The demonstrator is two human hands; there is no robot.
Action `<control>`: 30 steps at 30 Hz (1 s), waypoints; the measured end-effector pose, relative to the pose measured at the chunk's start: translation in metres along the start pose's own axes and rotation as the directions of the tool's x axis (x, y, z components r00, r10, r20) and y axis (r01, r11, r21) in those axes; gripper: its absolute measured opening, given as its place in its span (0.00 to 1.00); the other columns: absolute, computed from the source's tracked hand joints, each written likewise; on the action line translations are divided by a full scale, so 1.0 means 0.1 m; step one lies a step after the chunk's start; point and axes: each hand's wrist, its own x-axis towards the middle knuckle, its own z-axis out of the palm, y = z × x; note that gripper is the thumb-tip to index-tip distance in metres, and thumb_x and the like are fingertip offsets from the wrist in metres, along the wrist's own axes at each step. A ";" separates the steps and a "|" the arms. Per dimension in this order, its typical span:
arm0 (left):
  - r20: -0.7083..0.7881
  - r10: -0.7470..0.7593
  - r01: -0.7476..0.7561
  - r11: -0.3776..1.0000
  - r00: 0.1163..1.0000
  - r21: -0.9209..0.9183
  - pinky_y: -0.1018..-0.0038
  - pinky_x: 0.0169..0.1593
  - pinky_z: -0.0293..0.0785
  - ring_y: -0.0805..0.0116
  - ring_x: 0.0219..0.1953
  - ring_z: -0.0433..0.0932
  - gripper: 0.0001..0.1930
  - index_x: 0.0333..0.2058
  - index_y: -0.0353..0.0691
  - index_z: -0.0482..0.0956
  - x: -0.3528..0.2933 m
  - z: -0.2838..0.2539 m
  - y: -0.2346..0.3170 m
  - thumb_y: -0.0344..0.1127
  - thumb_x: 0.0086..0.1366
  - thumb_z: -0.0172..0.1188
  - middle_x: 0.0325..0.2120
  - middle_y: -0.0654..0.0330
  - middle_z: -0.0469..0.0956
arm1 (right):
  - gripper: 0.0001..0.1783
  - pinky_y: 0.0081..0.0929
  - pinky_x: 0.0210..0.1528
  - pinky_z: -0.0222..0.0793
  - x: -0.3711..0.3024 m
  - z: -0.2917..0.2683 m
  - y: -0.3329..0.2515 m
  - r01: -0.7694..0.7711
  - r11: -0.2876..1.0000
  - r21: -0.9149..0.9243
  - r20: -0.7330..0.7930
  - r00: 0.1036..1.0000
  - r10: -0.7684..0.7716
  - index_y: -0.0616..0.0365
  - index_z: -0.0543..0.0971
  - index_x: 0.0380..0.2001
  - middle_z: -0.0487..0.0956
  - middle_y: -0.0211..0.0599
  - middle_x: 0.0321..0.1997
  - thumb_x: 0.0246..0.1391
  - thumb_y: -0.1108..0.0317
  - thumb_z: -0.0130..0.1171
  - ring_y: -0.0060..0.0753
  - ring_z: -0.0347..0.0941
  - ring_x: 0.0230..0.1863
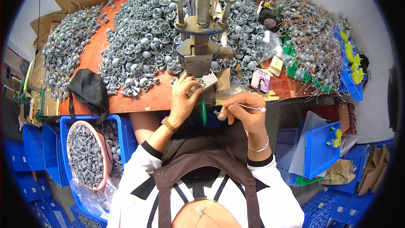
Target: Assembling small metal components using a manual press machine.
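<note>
A metal hand press (198, 55) with a thick spring stands before me on the table's near edge. My left hand (182, 99) reaches under its ram, fingertips bent together at the small metal block (207, 80); what they pinch is mostly hidden. To the right of the press, my right hand (247, 112) is closed, pinching a small grey plastic part (220, 116) between thumb and finger. A thin white stick with a blob at its end (249, 107) also lies across that hand. Behind the press rises a large heap of grey rounded plastic parts (143, 38).
Grey parts with thin wires form piles at left (69, 46) and right (312, 38), the latter by a green tray (301, 76). A black cap (89, 90) hangs at the table edge. Below left, a pink basket (105, 160) of grey pieces sits in a blue crate (128, 131).
</note>
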 end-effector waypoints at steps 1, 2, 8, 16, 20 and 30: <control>0.139 -0.037 0.040 0.999 0.990 -0.020 0.67 0.52 0.66 0.55 0.45 0.74 0.14 0.39 0.37 0.77 0.02 -0.07 0.02 0.26 0.53 0.64 0.40 0.52 0.76 | 0.07 0.18 0.21 0.68 -0.02 -0.03 0.03 0.000 1.000 -0.001 -0.001 1.000 0.000 0.71 0.78 0.31 0.79 0.47 0.25 0.54 0.75 0.58 0.27 0.73 0.19; 0.143 -0.059 0.073 0.993 0.988 -0.091 0.67 0.54 0.66 0.55 0.48 0.74 0.15 0.42 0.36 0.76 0.04 -0.14 0.05 0.26 0.54 0.63 0.42 0.50 0.76 | 0.04 0.16 0.21 0.66 -0.04 -0.08 0.10 0.066 0.997 0.037 -0.003 0.998 -0.065 0.69 0.79 0.30 0.80 0.43 0.25 0.53 0.77 0.58 0.24 0.73 0.19; -0.057 0.074 -0.020 0.763 0.996 0.647 0.64 0.49 0.65 0.59 0.43 0.72 0.15 0.40 0.39 0.78 0.14 -0.69 -0.45 0.25 0.52 0.58 0.40 0.58 0.78 | 0.05 0.19 0.23 0.58 -0.05 -0.14 0.17 0.114 0.985 -0.130 0.002 0.993 -0.115 0.64 0.79 0.23 0.76 0.34 0.21 0.52 0.75 0.60 0.20 0.66 0.21; -0.050 0.104 -0.077 0.922 0.993 0.380 0.76 0.33 0.67 0.69 0.28 0.71 0.12 0.39 0.38 0.79 0.20 -0.71 -0.61 0.23 0.54 0.59 0.32 0.62 0.76 | 0.05 0.14 0.22 0.62 0.01 0.07 0.52 -0.228 0.944 -0.239 -0.129 0.971 0.202 0.67 0.80 0.30 0.77 0.27 0.23 0.55 0.75 0.57 0.14 0.69 0.20; 0.190 -0.429 0.435 0.598 0.883 -0.673 0.86 0.28 0.68 0.80 0.28 0.74 0.12 0.42 0.35 0.79 -0.05 -0.55 -0.36 0.22 0.58 0.61 0.32 0.63 0.77 | 0.10 0.23 0.19 0.60 0.05 0.24 0.77 -0.054 0.851 -0.523 -0.134 0.991 -0.019 0.65 0.74 0.19 0.72 0.33 0.16 0.49 0.73 0.62 0.19 0.68 0.17; 0.276 -0.501 0.478 0.336 0.820 -0.811 0.77 0.42 0.78 0.71 0.35 0.80 0.13 0.47 0.32 0.76 -0.10 -0.55 0.16 0.26 0.62 0.58 0.34 0.58 0.80 | 0.12 0.22 0.17 0.56 0.12 0.38 0.82 0.112 0.651 -0.751 -0.102 0.954 -0.282 0.63 0.70 0.15 0.69 0.35 0.13 0.46 0.77 0.61 0.22 0.63 0.13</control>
